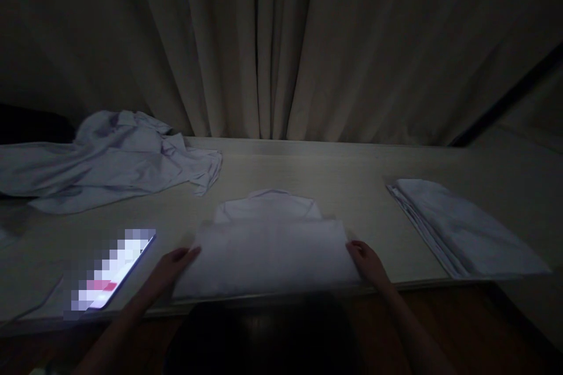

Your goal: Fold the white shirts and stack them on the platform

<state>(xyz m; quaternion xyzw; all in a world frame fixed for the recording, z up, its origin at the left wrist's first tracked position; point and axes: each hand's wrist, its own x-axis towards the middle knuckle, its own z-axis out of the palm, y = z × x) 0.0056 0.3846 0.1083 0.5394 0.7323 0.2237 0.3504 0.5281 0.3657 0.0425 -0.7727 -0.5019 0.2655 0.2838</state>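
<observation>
white folded shirt is getting squared up, left hand and right hand lying open, flat on its sides; keeping edges even seems key

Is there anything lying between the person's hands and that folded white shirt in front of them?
Nothing visible. The left hand rests at the folded shirt's left edge and the right hand at its right edge. The lit phone lies off to the left, apart from it.
</observation>
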